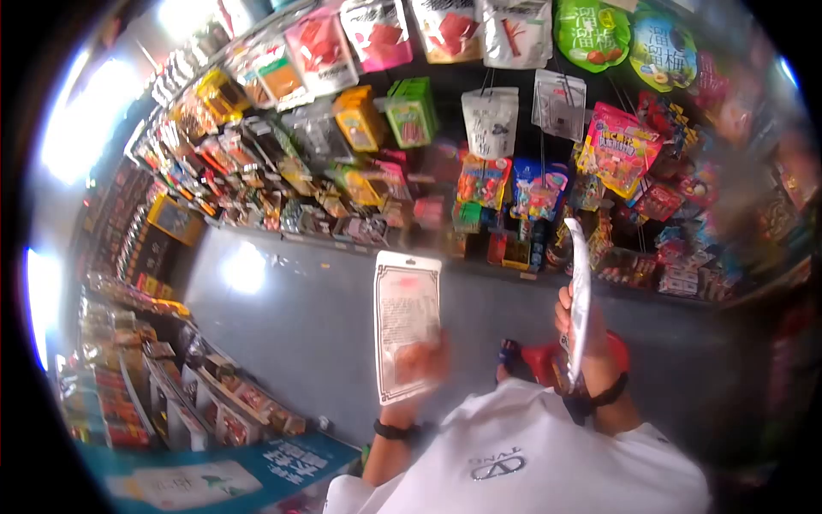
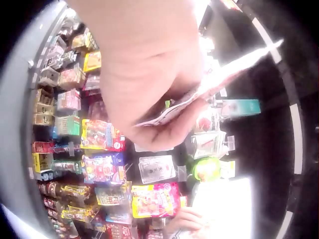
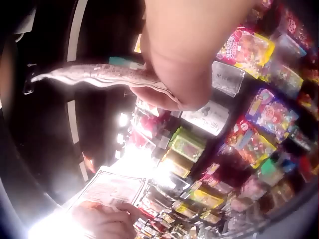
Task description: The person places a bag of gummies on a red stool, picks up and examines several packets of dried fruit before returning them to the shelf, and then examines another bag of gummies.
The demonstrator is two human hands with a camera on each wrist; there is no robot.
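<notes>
My left hand (image 1: 425,360) grips a flat snack pouch (image 1: 407,313) by its lower right part. The pouch stands upright, its white, printed, dark-bordered side facing the head camera and a hang hole at its top. To the right, my right hand (image 1: 564,310) holds a second snack pouch (image 1: 579,287), silvery and seen edge-on. In the left wrist view, my thumb and fingers (image 2: 169,134) pinch the first pouch (image 2: 234,67) along its edge. The right wrist view has the second pouch (image 3: 107,74) pinched between thumb and curled fingers (image 3: 154,97).
Ahead rises a rack of hanging snack bags, among them green pouches (image 1: 591,34) and a pink candy bag (image 1: 618,150). Low shelves (image 1: 214,390) with packets stand at left over a grey floor (image 1: 291,300). Something red (image 1: 539,360), partly hidden, sits behind my right arm.
</notes>
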